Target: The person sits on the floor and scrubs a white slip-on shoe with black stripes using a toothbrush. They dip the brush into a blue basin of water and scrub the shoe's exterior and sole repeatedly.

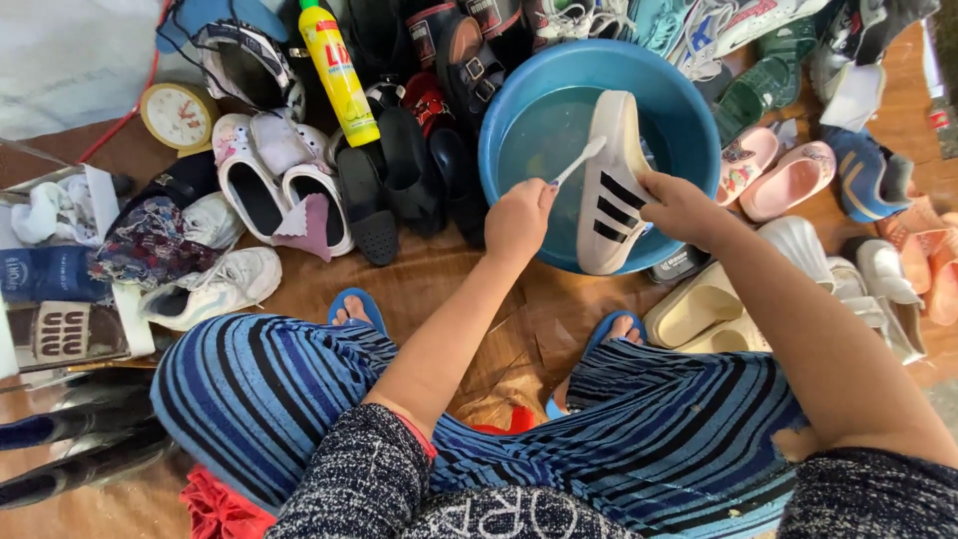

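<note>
Left hand: the left hand [517, 220] is curled tight round the handle of a white toothbrush [579, 162], knuckles up, forearm running straight out from the lap.
Toothbrush: angled up to the right, its head touching the side of the shoe.
Right hand: the right hand [679, 205] is clamped on the edge of a white shoe [611, 185], wrist bent inward, arm reaching in from the right.
Shoe: white with black stripes, held upright on its heel end over the near rim of the basin.
Basin: the blue basin [689, 110] sits on the floor ahead of the knees, water inside.
Around: a yellow bottle [337, 70] stands left of the basin; a small clock [177, 115] lies further left among scattered footwear.
</note>
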